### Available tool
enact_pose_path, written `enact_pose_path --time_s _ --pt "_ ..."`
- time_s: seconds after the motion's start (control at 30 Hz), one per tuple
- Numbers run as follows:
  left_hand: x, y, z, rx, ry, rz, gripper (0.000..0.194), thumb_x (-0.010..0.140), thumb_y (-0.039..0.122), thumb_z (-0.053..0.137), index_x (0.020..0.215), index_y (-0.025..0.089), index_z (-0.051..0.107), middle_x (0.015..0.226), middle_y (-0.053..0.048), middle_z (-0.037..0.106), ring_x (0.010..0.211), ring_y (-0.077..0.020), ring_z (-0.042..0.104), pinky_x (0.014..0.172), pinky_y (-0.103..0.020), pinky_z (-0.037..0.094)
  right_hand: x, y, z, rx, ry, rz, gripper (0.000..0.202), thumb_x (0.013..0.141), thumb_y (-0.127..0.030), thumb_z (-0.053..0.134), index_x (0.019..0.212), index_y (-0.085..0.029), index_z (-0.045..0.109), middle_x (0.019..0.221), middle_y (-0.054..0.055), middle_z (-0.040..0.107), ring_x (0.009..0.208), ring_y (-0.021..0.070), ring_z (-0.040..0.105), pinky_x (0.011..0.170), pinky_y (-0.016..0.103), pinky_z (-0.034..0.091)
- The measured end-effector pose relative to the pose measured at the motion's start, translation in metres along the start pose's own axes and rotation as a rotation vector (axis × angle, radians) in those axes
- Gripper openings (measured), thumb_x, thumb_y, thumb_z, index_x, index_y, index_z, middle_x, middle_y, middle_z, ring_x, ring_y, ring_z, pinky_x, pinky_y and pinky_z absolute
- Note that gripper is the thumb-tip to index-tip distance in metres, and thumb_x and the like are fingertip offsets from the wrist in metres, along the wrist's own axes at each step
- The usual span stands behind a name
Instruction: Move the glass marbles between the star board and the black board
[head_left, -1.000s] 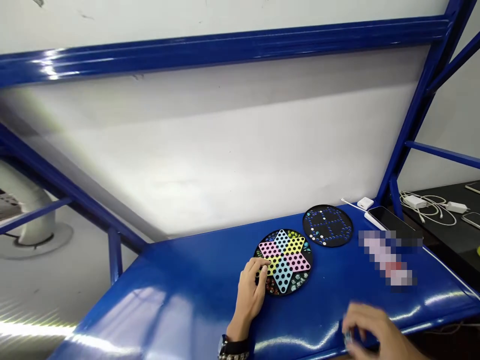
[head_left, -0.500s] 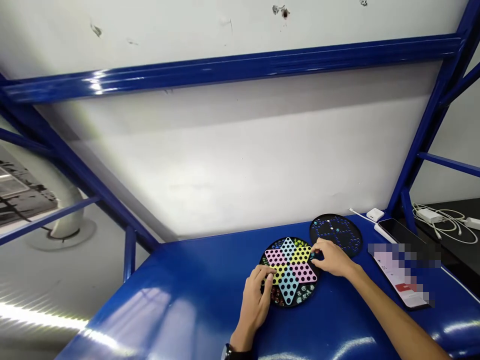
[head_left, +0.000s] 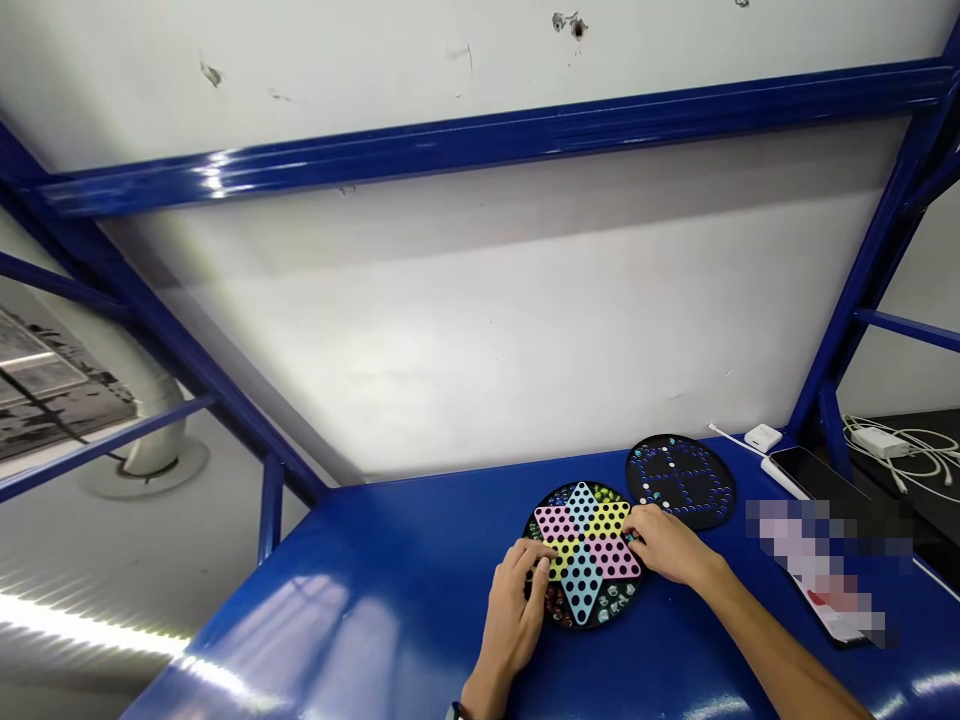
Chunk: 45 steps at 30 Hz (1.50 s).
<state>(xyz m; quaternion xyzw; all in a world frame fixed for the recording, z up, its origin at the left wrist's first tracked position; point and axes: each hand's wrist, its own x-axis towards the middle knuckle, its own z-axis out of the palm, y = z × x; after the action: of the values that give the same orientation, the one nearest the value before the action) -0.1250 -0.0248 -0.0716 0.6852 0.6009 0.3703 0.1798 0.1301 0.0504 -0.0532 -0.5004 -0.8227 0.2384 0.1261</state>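
Observation:
A round black board (head_left: 582,592) with a star of pink, yellow and blue hole-dotted points lies on the blue table. Marbles (head_left: 616,600) fill the compartments around the star. My left hand (head_left: 517,603) rests on the board's left edge, its fingers bent and apart over the yellow point, with no object visible in it. At the upper right edge, my right hand (head_left: 664,540) has its fingers pinched low over the board beside the yellow point; whatever they hold is too hidden to name. Behind it lies a black round lid (head_left: 686,480) with small white and teal pieces.
A phone (head_left: 817,590), partly blurred, lies on the right of the blue table (head_left: 420,560), with a dark device (head_left: 814,470) and a white adapter (head_left: 763,437) behind. White cables (head_left: 922,455) lie at far right. Blue frame bars (head_left: 855,300) flank a white wall.
The view has shifted slightly, so the table's things appear a little lower and to the right. More of the black lid shows, with additional white pieces visible. Both hands stay at the board.

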Motion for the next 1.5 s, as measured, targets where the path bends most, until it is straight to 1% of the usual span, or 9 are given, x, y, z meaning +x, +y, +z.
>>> enact_pose_path --time_s 0.13,0.3,0.4,0.53,0.73,0.9,1.07,1.2,1.5 --pt "0.0 -0.002 0.0 -0.019 0.004 0.012 0.036 0.102 0.045 0.036 0.099 0.026 0.067 0.106 -0.006 0.069 0.103 -0.0225 0.063 0.092 -0.036 0.051 0.006 0.031 -0.013 0.192 0.201 0.057 0.018 0.089 -0.023 0.055 0.095 -0.019 0.071 0.088 0.004 0.067 0.077 0.0173 0.06 0.075 0.028 0.046" --pt "0.001 -0.003 0.0 0.0 0.019 0.045 0.035 0.103 0.044 0.038 0.102 0.026 0.068 0.105 -0.006 0.07 0.103 -0.0222 0.064 0.09 -0.036 0.053 0.008 0.068 -0.022 0.11 0.382 0.26 0.028 0.087 -0.025 0.057 0.111 -0.017 0.069 0.103 0.008 0.067 0.081 0.0197 0.062 0.076 0.032 0.046" --pt "0.001 -0.003 0.0 0.005 0.023 0.05 0.034 0.102 0.044 0.039 0.101 0.026 0.067 0.104 -0.005 0.07 0.102 -0.0216 0.064 0.089 -0.035 0.053 0.007 0.061 -0.019 0.146 0.389 0.171 0.025 0.089 -0.032 0.058 0.109 -0.021 0.07 0.106 0.006 0.066 0.082 0.0187 0.062 0.076 0.031 0.047" --pt "0.001 -0.004 0.0 -0.004 0.023 0.047 0.033 0.102 0.044 0.039 0.102 0.027 0.068 0.104 -0.004 0.07 0.102 -0.021 0.064 0.09 -0.034 0.053 0.006 0.034 -0.006 0.147 0.246 0.009 0.012 0.087 -0.028 0.061 0.089 -0.023 0.072 0.091 0.002 0.064 0.078 0.0165 0.061 0.073 0.028 0.046" --pt "0.002 -0.001 0.0 -0.03 0.033 0.043 0.037 0.102 0.046 0.038 0.097 0.025 0.068 0.103 -0.005 0.069 0.1 -0.022 0.065 0.089 -0.035 0.053 0.008 0.019 0.01 0.008 0.219 0.022 0.009 0.083 -0.019 0.062 0.087 -0.021 0.069 0.093 0.003 0.063 0.087 0.018 0.062 0.074 0.028 0.044" --pt "0.002 -0.001 0.0 -0.031 0.039 0.046 0.037 0.102 0.046 0.038 0.098 0.025 0.068 0.102 -0.006 0.07 0.1 -0.0223 0.065 0.089 -0.036 0.054 0.009 0.03 -0.001 0.069 0.389 0.06 0.014 0.091 -0.03 0.056 0.086 -0.022 0.066 0.096 0.002 0.062 0.082 0.0168 0.062 0.072 0.029 0.045" --pt "0.001 -0.001 0.0 -0.018 0.035 0.065 0.034 0.102 0.043 0.039 0.103 0.026 0.068 0.103 -0.005 0.07 0.1 -0.0213 0.065 0.088 -0.034 0.054 0.01 0.055 -0.012 0.026 0.551 0.221 0.018 0.091 -0.029 0.054 0.099 -0.02 0.068 0.105 0.008 0.064 0.101 0.0252 0.062 0.085 0.036 0.046" --pt "0.001 -0.001 0.0 -0.021 0.031 0.057 0.034 0.103 0.043 0.039 0.104 0.026 0.068 0.103 -0.005 0.069 0.1 -0.0214 0.064 0.088 -0.034 0.053 0.01 0.053 -0.01 0.127 0.494 0.124 0.018 0.091 -0.028 0.053 0.095 -0.021 0.069 0.101 0.007 0.066 0.099 0.0234 0.062 0.086 0.035 0.047" --pt "0.001 0.001 0.0 -0.052 0.028 0.031 0.033 0.102 0.044 0.039 0.095 0.026 0.065 0.102 -0.005 0.068 0.099 -0.022 0.063 0.089 -0.036 0.052 0.002 0.005 0.005 0.254 0.092 -0.143 0.004 0.073 -0.024 0.072 0.07 -0.021 0.072 0.071 -0.002 0.062 0.063 0.0119 0.054 0.061 0.024 0.039"
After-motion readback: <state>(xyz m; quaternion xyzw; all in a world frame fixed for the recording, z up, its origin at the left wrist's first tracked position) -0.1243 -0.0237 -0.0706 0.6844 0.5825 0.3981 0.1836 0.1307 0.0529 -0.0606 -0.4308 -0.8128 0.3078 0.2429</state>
